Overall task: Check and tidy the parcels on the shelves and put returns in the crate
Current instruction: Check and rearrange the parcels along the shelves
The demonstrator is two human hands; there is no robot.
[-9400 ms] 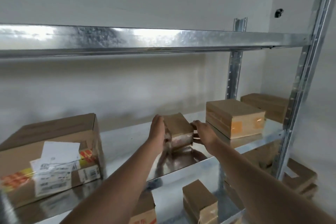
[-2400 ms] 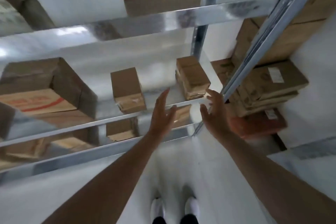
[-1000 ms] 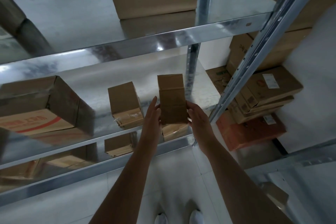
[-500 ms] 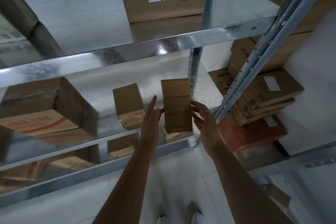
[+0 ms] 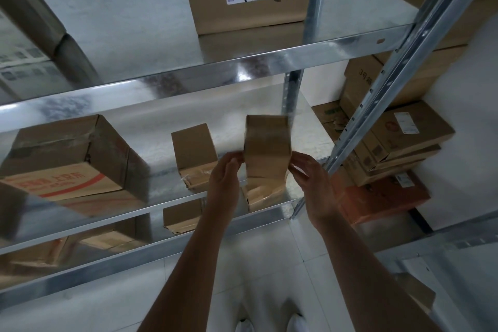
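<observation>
Both forearms bare, extended forward and slightly converging from the lower frame edge. Left hand [image 5: 225,174] raised, back of hand toward the camera, fingers curled with the tips pressing the left side of a small cardboard box [image 5: 266,148]. Right hand [image 5: 310,178] opposite, palm turned inward, fingers [image 5: 297,163] bent against the box's right side, thumb not clearly resolved. Box clamped between the two hands, upright, blurred. Wrists roughly level, straight in line with the forearms. White shoes [image 5: 269,325] visible below, between the arms.
</observation>
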